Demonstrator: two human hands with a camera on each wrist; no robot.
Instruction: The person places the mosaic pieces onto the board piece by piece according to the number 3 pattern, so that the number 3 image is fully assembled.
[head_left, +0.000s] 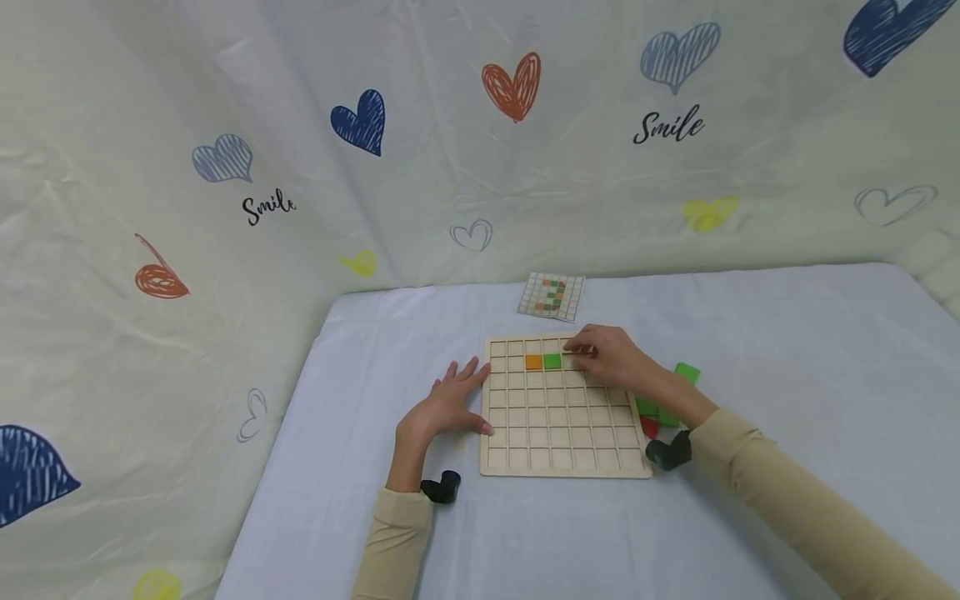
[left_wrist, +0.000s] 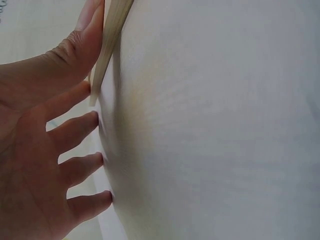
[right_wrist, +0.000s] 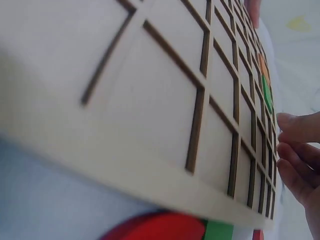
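A wooden grid board (head_left: 566, 460) lies on the table, its square cells divided by thin raised strips. An orange tile (head_left: 533, 362) and a green tile (head_left: 552, 361) sit side by side in an upper row. My left hand (head_left: 444, 406) rests at the board's left edge with fingers spread; in the left wrist view its thumb (left_wrist: 75, 50) lies against the edge. Over the upper right cells, just right of the green tile, my right hand (head_left: 606, 357) has its thumb and fingers bent with the tips close together. Whether a tile is between those fingertips I cannot tell.
Behind the board lies a small pattern card (head_left: 551, 297) with a coloured grid. Several green tiles (head_left: 686, 372) and a red piece (head_left: 649, 427) lie by the board's right edge, partly under my right forearm. A printed white cloth (head_left: 420, 192) hangs behind the table.
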